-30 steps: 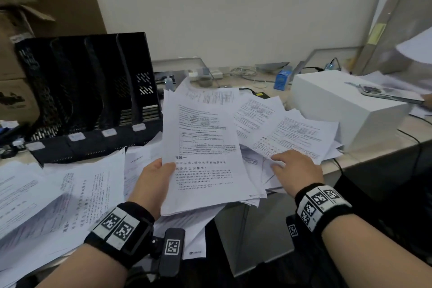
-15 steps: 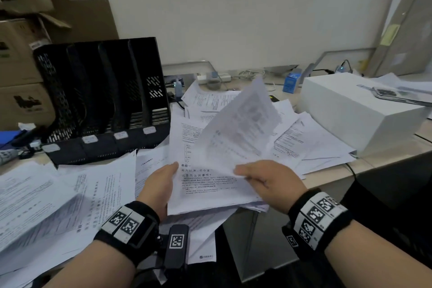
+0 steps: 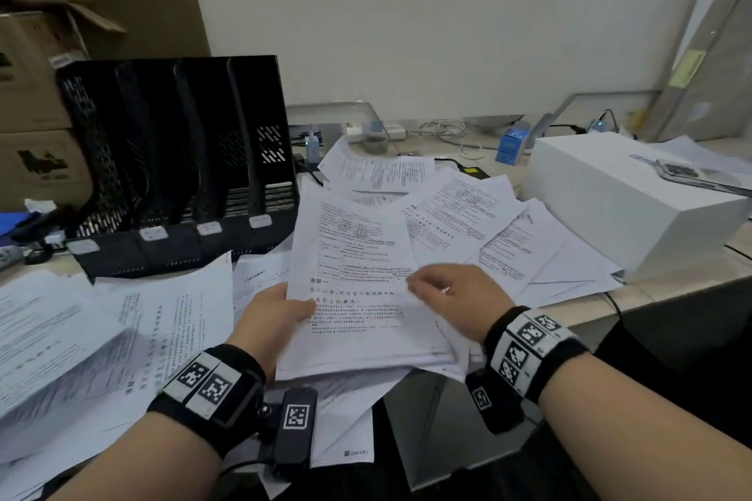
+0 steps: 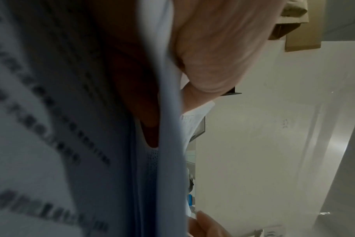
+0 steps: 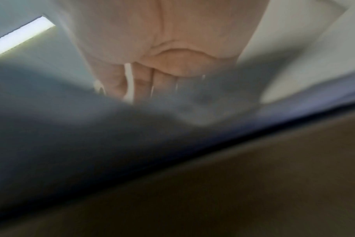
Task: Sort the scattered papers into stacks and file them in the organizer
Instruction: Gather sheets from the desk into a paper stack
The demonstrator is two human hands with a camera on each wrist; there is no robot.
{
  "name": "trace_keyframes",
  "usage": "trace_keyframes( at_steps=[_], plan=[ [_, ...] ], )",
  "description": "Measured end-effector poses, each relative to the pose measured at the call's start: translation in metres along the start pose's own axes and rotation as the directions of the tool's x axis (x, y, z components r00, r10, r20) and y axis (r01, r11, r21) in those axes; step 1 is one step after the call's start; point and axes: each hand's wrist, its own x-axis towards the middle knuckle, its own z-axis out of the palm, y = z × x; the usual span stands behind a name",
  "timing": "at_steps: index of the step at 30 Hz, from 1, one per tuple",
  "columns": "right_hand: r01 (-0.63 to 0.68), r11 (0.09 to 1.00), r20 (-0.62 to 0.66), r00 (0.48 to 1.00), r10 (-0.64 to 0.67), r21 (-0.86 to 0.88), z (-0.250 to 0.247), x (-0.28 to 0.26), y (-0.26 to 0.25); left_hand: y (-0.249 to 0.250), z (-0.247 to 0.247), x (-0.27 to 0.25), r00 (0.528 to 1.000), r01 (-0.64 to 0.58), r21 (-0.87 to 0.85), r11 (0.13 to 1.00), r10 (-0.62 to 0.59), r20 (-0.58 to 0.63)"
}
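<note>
The desk [image 3: 671,289] runs across the whole head view, buried under loose printed papers [image 3: 460,211] that fan out left, centre and right. At its back left stands the black mesh organizer [image 3: 179,159], upright, with four labelled slots along its front, all apparently holding no papers so far. One white box [image 3: 626,199] sits at the right with a flat object lying on top, and cardboard boxes are piled behind the organizer.

In front of the person, raised a little over the desk edge, is the gathered stack [image 3: 358,297] of several sheets (too many overlapping edges to count exactly). The left hand [image 3: 272,317] grips its left edge, thumb on top of the printed face and fingers curled underneath, as the left wrist view confirms with the thumb pressed onto the top sheet. The right hand [image 3: 455,297] is over the stack's right side with its fingers bent down at the top sheet; it is blurred, and I cannot tell whether it pinches the sheet or merely rests on it.

The step in hand looks like adding a page and squaring the stack. To do it well, the left grip should stay firm near the edge's middle so the sheets do not fan, while the right hand slides the top page flush with the corners beneath. Tapping the bottom edges on the desk would likely align them before filing. The risk I see is loose lower sheets slipping off the desk edge.
</note>
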Motion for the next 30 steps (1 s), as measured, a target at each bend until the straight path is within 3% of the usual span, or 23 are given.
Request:
trace_keyframes(
  at_steps=[2,5,9,12,15,18,21,26,30],
  plan=[
    [-0.114,0.992,-0.128,0.986,0.106,-0.059,-0.004,0.015,0.012,-0.004,-0.001,0.004,1.0,0.005,-0.033,0.999,-0.005,-0.004],
    [-0.233,0.959,-0.108,0.97,0.218,-0.163,-0.002,0.035,0.032,-0.007,-0.002,0.008,1.0,0.008,-0.044,0.999,-0.009,-0.027],
    [-0.266,0.906,-0.024,0.962,0.273,-0.331,0.009,0.045,0.043,-0.009,-0.003,0.008,1.0,0.011,-0.025,1.0,-0.011,-0.016],
    [-0.263,0.865,-0.055,0.963,0.265,-0.428,0.014,0.046,0.045,-0.009,-0.004,0.007,1.0,0.005,-0.01,1.0,-0.005,-0.006],
    [-0.287,0.865,-0.122,0.958,0.26,-0.412,0.015,0.045,0.046,-0.008,-0.004,0.006,1.0,0.011,0.001,1.0,-0.011,-0.012],
    [-0.364,0.877,-0.25,0.923,0.293,-0.314,0.01,0.041,0.049,-0.006,-0.006,0.005,0.999,0.034,0.0,0.999,-0.034,-0.03],
    [-0.428,0.898,-0.404,0.843,0.355,-0.105,0.001,0.033,0.057,-0.005,-0.007,0.006,0.998,0.041,0.013,0.999,-0.041,-0.037],
    [-0.317,0.888,-0.535,0.712,0.455,0.333,-0.005,0.021,0.065,-0.002,-0.005,0.005,0.998,0.048,0.095,0.994,-0.044,-0.041],
    [-0.194,0.763,-0.546,0.593,0.592,0.616,-0.014,0.013,0.056,-0.002,-0.005,0.006,0.998,0.058,0.125,0.991,-0.053,-0.042]
  ],
)
